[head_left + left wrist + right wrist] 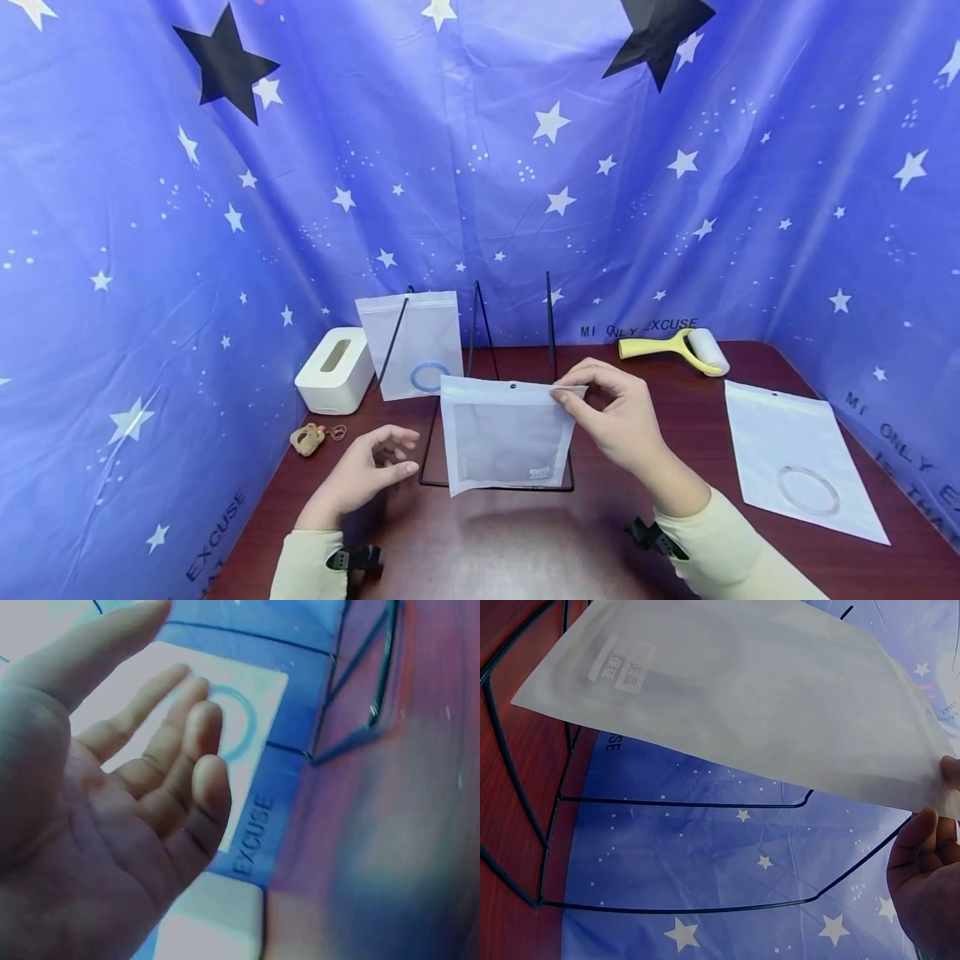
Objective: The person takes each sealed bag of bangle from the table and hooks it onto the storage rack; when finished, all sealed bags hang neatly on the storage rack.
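A white translucent zip pouch [510, 437] hangs from my right hand [618, 408], which pinches its top right corner between thumb and fingers. The pouch has a small hole in its top edge and a printed label [636, 666] near a lower corner. My left hand [371, 467] is off to the pouch's left, touching nothing, its fingers loosely bent with the palm visible in the left wrist view. Behind the pouch stands a black wire rack [551, 321] with upright prongs. Another pouch [408, 337], holding a blue ring [430, 377], hangs on the rack's left prong.
At the left are a white tissue box [333, 375] and a small tan trinket [307, 439] with a cord. A yellow-handled lint roller [675, 348] lies at the back right. Another pouch [780, 433] with a pale ring lies flat on the right. Blue starry curtains enclose the table.
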A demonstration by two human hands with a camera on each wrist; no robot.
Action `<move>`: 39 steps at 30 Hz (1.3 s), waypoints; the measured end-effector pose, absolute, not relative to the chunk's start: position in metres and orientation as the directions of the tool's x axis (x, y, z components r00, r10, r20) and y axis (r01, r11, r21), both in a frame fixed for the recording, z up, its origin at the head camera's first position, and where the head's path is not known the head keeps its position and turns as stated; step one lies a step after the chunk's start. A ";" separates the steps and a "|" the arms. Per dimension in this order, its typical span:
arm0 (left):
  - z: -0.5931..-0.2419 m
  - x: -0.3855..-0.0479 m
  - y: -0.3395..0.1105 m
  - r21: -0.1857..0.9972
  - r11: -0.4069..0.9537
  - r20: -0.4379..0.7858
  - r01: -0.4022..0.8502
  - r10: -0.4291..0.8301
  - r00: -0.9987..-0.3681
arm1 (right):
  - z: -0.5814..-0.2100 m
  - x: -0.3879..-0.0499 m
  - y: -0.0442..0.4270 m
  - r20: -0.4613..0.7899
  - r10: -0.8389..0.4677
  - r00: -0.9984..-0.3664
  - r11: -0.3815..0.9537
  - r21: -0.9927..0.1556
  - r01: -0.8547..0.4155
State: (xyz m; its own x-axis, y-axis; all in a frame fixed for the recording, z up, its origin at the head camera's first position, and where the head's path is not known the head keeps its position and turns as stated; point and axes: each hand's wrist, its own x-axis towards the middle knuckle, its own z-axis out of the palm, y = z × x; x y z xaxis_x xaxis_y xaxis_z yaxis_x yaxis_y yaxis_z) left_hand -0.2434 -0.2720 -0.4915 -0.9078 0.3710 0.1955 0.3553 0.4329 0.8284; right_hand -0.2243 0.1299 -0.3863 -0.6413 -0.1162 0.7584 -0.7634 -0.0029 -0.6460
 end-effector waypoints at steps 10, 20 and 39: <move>-0.485 -0.228 -0.248 0.824 0.312 0.319 0.473 0.434 -0.843 | -0.391 -0.226 0.118 0.784 -0.093 -0.614 -0.051 -0.620 -0.783; -0.489 -0.226 -0.235 0.854 0.233 0.341 0.465 0.425 -0.839 | -0.393 -0.225 0.106 0.781 -0.080 -0.620 -0.069 -0.625 -0.778; -0.496 -0.228 -0.243 0.836 0.231 0.425 0.498 0.300 -0.854 | -0.401 -0.223 0.097 0.770 -0.113 -0.628 -0.017 -0.634 -0.773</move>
State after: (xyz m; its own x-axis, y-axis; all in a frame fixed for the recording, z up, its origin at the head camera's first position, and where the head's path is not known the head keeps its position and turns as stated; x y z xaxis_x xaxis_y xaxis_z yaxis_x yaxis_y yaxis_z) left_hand -0.2279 -0.2427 -0.4961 -0.8537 0.3004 0.4254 0.4978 0.2306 0.8361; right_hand -0.2233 0.0972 -0.4013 -0.6281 -0.1128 0.7699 -0.7735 -0.0175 -0.6336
